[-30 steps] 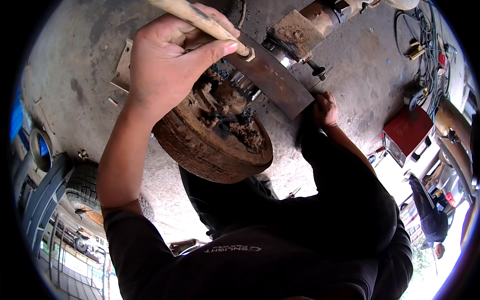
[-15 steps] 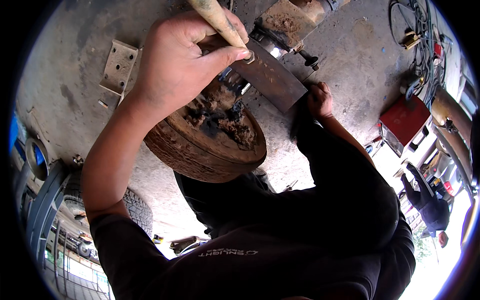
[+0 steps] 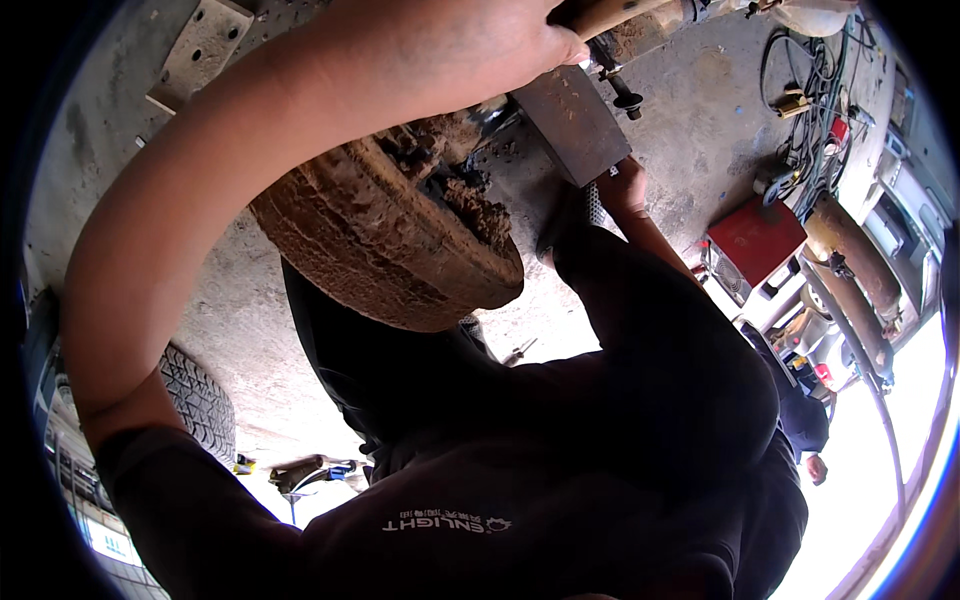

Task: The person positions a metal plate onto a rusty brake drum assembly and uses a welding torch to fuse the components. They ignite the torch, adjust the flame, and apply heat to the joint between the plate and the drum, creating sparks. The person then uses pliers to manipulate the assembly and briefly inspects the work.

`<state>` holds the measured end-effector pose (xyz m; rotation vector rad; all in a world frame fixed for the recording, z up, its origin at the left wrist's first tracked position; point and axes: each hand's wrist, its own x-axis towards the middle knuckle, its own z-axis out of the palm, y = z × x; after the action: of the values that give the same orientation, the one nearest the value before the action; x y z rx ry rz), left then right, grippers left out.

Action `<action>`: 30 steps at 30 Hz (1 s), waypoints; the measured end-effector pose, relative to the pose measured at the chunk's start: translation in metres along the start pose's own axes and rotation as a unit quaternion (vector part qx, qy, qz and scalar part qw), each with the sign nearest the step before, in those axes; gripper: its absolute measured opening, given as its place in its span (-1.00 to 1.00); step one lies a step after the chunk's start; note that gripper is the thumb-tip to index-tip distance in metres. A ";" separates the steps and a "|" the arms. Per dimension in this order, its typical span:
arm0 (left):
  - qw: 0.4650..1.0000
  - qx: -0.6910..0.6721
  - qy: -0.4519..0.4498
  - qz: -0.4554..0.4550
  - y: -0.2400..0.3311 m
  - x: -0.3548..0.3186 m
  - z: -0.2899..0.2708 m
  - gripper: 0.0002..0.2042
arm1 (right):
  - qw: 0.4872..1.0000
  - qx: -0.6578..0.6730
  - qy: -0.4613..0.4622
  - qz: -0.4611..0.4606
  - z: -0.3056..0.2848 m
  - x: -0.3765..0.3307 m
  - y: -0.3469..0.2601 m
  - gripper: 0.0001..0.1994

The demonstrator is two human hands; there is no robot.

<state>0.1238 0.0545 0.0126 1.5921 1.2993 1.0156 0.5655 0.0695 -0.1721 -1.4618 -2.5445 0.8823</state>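
- The left hand [image 3: 500,45] is closed round a rod [image 3: 608,14], its thumb against it; the other fingers are mostly cut off by the upper edge of the view.
- The right hand [image 3: 622,188] is at the near right corner of a plate [image 3: 572,125]; its fingers are partly hidden, so whether they pinch the plate or only rest by it cannot be told.
- The plate slants from the left thumb down to the right hand.
- A mud-caked wheel [image 3: 385,240] is tilted below the left hand, partly covered by that forearm.
- A bolt [image 3: 628,101] is ahead of the right hand, just beside the plate.
- Left of the left hand, past the forearm, is a holed bracket [image 3: 213,42].
- Well right of the right hand are a red box [image 3: 757,238] and, farther ahead, tangled cables [image 3: 808,110].
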 end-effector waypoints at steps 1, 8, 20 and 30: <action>1.000 -0.008 -0.008 0.001 -0.003 0.002 0.001 -0.94 | 0.998 0.010 0.028 0.052 -0.012 -0.002 0.000 -0.89; 0.991 -0.014 -0.052 -0.123 0.024 0.009 -0.009 -0.95 | 0.973 0.218 -0.046 0.062 -0.165 0.080 -0.151 -0.62; 0.997 0.048 0.000 -0.054 0.015 0.004 -0.004 -0.93 | 0.946 0.214 -0.165 -0.179 -0.141 0.157 -0.285 -0.79; 0.978 0.148 -0.077 -0.129 -0.069 0.032 -0.019 -0.73 | 0.960 0.209 -0.152 -0.104 -0.126 0.156 -0.256 -0.79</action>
<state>0.0889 0.0963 -0.0430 1.6285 1.5532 0.5481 0.3270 0.1544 0.0319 -0.9788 -2.4259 1.5866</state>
